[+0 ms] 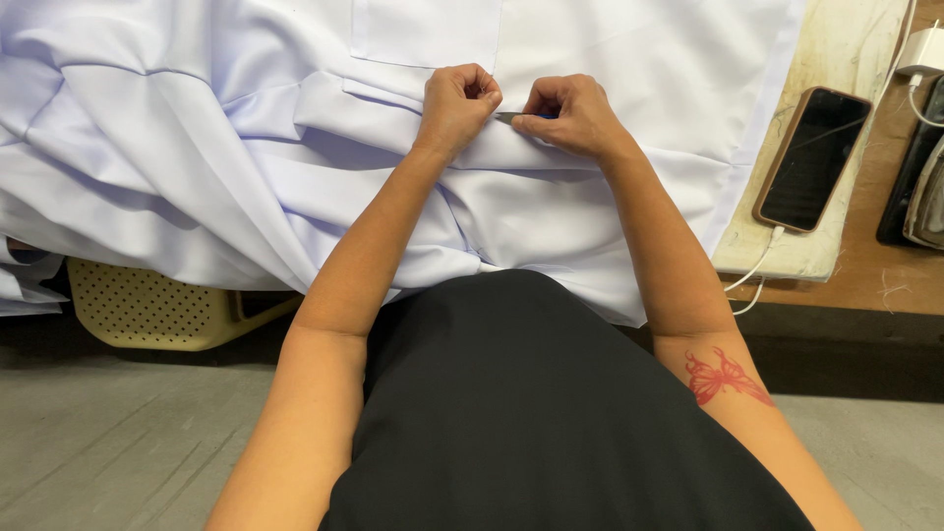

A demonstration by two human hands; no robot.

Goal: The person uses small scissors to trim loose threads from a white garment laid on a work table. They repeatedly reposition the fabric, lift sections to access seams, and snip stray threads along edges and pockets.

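A large white garment [246, 147] with a chest pocket [428, 29] lies spread over the table and hangs off its front edge. My left hand [457, 103] pinches a folded edge of the cloth just below the pocket. Right beside it, my right hand [570, 113] grips a small tool with a blue handle and a metal tip [511, 117], the tip pointing at the fold between the two hands. Both fists rest on the fabric.
A dark phone [813, 157] on a charging cable lies on a pale board [846, 59] at the right, with a white charger plug [924, 49] beyond it. A yellow perforated plastic basket [147, 310] sits under the table's left side. Grey floor lies below.
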